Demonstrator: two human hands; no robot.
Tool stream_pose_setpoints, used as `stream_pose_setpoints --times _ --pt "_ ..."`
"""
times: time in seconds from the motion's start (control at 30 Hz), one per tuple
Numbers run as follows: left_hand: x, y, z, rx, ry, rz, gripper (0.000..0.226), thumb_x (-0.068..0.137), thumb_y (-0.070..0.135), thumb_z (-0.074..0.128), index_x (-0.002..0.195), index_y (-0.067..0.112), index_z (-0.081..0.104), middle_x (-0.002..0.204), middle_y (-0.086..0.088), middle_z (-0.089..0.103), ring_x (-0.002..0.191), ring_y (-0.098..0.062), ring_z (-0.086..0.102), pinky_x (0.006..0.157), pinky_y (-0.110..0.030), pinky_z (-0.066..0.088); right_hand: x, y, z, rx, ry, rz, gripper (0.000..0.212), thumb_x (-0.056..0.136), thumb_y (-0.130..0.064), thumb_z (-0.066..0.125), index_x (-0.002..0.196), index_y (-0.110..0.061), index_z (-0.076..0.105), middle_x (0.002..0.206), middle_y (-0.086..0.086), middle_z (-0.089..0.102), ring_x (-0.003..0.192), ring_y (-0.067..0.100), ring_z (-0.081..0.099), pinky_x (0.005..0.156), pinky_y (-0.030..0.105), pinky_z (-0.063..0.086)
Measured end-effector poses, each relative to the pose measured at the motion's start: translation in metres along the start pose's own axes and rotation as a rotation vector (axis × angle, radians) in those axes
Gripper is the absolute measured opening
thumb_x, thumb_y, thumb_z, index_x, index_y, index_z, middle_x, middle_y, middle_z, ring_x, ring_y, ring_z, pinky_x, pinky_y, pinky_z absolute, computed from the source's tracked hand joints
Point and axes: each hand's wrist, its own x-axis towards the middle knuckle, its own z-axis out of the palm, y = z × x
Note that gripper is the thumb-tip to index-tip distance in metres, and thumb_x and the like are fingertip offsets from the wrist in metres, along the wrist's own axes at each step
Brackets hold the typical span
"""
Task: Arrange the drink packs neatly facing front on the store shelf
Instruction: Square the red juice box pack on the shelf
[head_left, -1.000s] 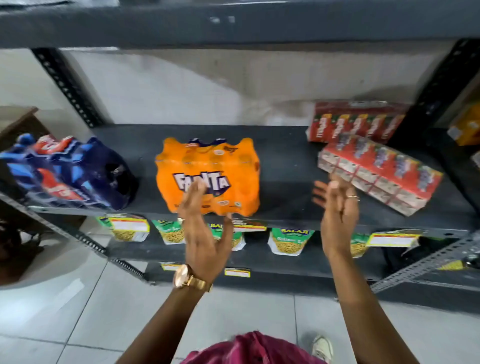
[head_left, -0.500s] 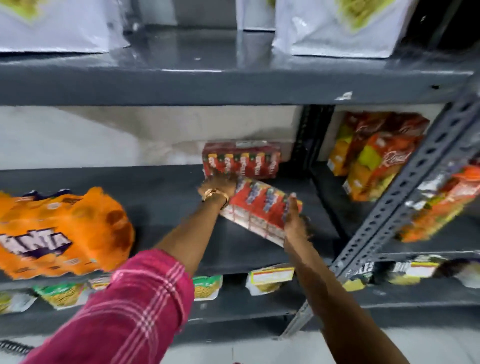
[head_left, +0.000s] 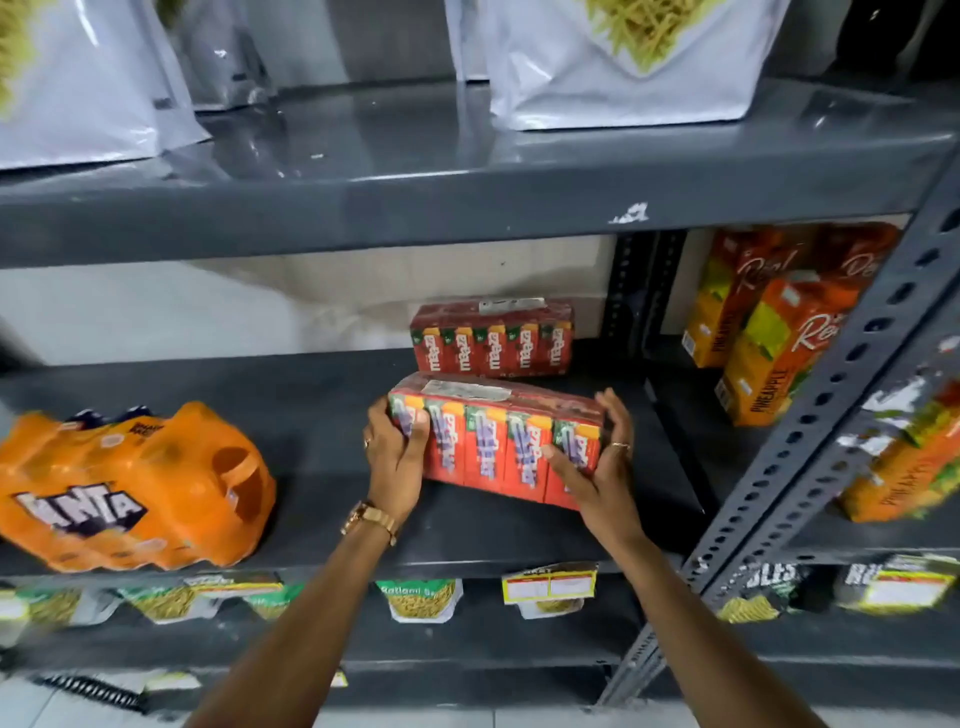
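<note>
A red shrink-wrapped pack of juice cartons (head_left: 488, 441) stands upright on the dark grey shelf (head_left: 322, 415), its printed fronts turned toward me. My left hand (head_left: 397, 454) grips its left end and my right hand (head_left: 597, 462) grips its right end. A second red Maaza pack (head_left: 493, 340) stands behind it against the back wall. An orange Fanta bottle pack (head_left: 130, 488) sits at the shelf's left front, label forward.
A perforated grey upright (head_left: 810, 447) runs diagonally at the right. Beyond it stand tall pineapple juice cartons (head_left: 779, 338). White snack bags (head_left: 623, 62) sit on the shelf above. Snack packets and price tags (head_left: 550, 584) hang along the shelf below.
My view swung right from the Fanta pack. Both hands reached the flat-lying red carton pack and stood it upright with its fronts facing me.
</note>
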Motion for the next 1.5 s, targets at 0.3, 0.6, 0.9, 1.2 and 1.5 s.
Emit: stream_pose_setpoints --times 0.3,0.6,0.9,1.2,1.5 --pt "0.025 0.070 -0.044 0.445 -0.333 -0.350 0.080 0.070 0.089 0.032 0.089 0.017 0.062 0.083 -0.013 0.074 0.066 -0.030 0.073 0.074 -0.042 0.060 -0.002 -0.004 -0.023 0.017 -0.258 0.265 0.106 0.054 -0.018 0.092 0.136 -0.047 0.031 0.135 0.000 0.050 0.120 0.016 0.055 0.102 0.045 0.047" --pt "0.075 0.123 0.060 0.656 -0.742 -0.176 0.066 0.069 0.049 0.075 0.121 0.013 0.057 0.119 -0.008 0.063 0.095 -0.025 0.059 0.076 -0.031 0.048 -0.100 -0.040 0.073 -0.034 0.132 0.077 0.077 0.065 -0.030 0.081 0.130 -0.018 0.040 0.128 0.005 0.046 0.118 0.018 0.049 0.101 0.026 0.040" --pt "0.036 0.140 0.084 0.649 -1.282 0.335 0.068 0.072 0.008 0.076 0.130 0.029 0.049 0.144 -0.014 0.043 0.128 -0.030 0.048 0.083 -0.011 0.045 -0.056 -0.036 0.047 0.399 0.101 0.522 0.034 0.075 0.004 0.074 0.096 -0.011 0.052 0.092 0.002 0.060 0.087 0.020 0.062 0.070 0.014 0.053" --pt "-0.036 0.087 -0.010 0.761 -0.231 0.246 0.112 0.061 0.068 0.072 0.148 0.025 0.015 0.158 -0.012 0.022 0.144 -0.029 0.023 0.117 -0.052 0.020 -0.012 -0.003 -0.048 -0.156 0.006 0.381 0.081 0.072 -0.023 0.081 0.137 -0.012 0.034 0.132 -0.001 0.045 0.123 0.014 0.042 0.107 0.034 0.034" --pt "-0.099 0.001 -0.043 0.311 -0.139 -0.116 0.065 0.061 0.039 0.086 0.111 0.013 0.052 0.103 0.006 0.061 0.109 -0.030 0.059 0.098 -0.044 0.044 -0.035 0.006 -0.050 -0.426 -0.423 0.385 0.090 0.068 -0.077 0.054 0.136 -0.021 0.039 0.142 0.004 0.050 0.131 0.021 0.045 0.108 0.047 0.037"
